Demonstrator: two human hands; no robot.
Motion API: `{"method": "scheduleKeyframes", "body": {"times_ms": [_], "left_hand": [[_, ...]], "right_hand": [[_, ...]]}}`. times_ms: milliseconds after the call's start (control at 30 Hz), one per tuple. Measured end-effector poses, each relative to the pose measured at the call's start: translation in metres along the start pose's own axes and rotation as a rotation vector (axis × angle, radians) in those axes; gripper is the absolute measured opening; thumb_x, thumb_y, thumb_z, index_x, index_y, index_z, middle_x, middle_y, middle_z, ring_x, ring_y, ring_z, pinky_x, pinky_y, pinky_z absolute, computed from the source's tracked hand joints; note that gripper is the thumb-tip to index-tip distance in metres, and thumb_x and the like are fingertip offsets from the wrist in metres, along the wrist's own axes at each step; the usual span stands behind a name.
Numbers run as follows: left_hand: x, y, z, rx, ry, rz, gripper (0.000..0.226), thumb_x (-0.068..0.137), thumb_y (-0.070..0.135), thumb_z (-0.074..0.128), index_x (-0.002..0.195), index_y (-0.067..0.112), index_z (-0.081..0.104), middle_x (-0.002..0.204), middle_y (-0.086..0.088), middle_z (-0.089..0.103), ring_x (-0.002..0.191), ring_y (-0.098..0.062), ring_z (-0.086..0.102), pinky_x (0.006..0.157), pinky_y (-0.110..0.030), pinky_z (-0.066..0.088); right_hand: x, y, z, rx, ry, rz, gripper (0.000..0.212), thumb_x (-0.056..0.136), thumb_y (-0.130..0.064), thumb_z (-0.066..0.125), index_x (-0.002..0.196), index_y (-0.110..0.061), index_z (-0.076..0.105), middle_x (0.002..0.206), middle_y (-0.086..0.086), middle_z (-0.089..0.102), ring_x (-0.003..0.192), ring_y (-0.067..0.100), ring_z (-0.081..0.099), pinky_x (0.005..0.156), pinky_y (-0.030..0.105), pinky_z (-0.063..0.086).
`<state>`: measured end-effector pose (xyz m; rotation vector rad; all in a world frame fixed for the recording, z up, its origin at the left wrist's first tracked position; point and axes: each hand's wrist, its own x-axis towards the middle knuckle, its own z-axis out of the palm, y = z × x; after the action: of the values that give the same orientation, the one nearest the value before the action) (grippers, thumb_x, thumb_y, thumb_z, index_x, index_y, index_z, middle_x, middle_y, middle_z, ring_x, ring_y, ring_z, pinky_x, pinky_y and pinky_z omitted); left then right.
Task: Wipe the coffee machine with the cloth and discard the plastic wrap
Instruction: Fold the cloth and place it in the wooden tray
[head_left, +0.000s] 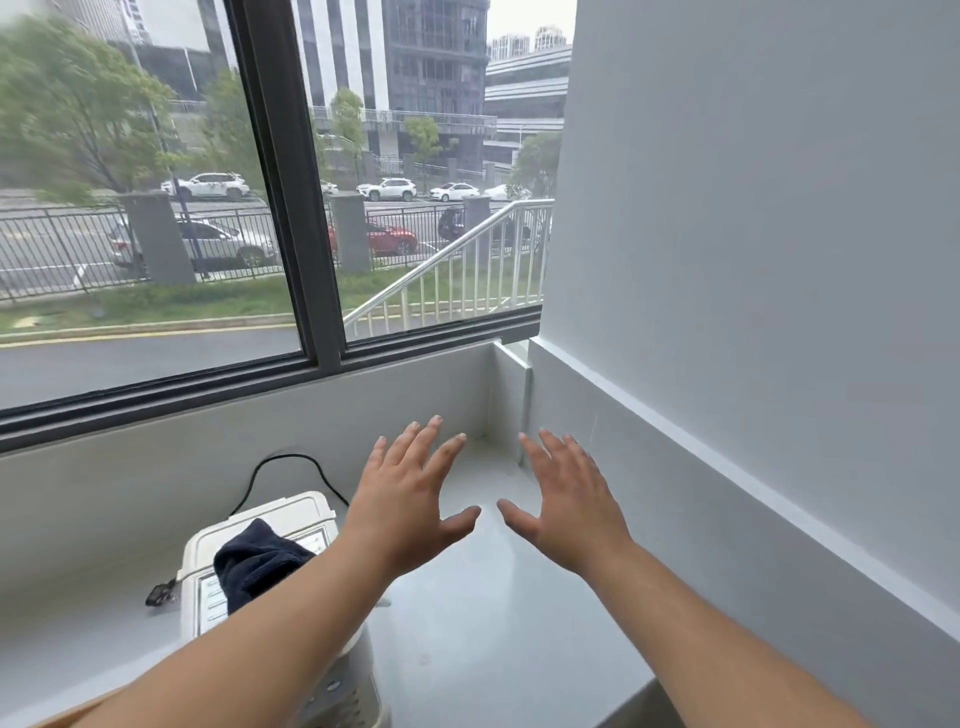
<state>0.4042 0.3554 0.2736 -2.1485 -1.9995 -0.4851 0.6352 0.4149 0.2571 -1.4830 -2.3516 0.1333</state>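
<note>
A white coffee machine (291, 519) stands on the grey counter at lower left, partly hidden by my left forearm. A dark blue cloth (254, 564) lies crumpled on its top. My left hand (410, 499) is held out above the counter, just right of the machine, fingers spread and holding nothing. My right hand (566, 509) hovers beside it, also spread and holding nothing. Neither hand touches the cloth or the machine. I see no plastic wrap.
A black power cord (283, 462) loops behind the machine, and its plug (160, 594) lies to the machine's left. The grey counter (493, 623) runs into a corner between a window ledge and a white wall (753, 260) on the right.
</note>
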Motion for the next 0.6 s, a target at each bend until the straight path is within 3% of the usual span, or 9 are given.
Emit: {"method": "scheduleKeyframes", "body": {"times_ms": [600], "left_hand": [[-0.052,-0.145,-0.066,0.027,0.035,-0.075,0.092,0.084,0.081,0.037,0.163,0.041,0.012,0.175,0.004,0.003,0.16,-0.019,0.005,0.13,-0.046,0.004]], "right_hand": [[0.037,-0.162,0.013,-0.02,0.043,-0.099,0.089,0.09,-0.076,0.041,0.164,-0.041,0.006,0.175,-0.004,0.007,0.161,0.023,-0.002,0.13,0.045,0.006]]}}
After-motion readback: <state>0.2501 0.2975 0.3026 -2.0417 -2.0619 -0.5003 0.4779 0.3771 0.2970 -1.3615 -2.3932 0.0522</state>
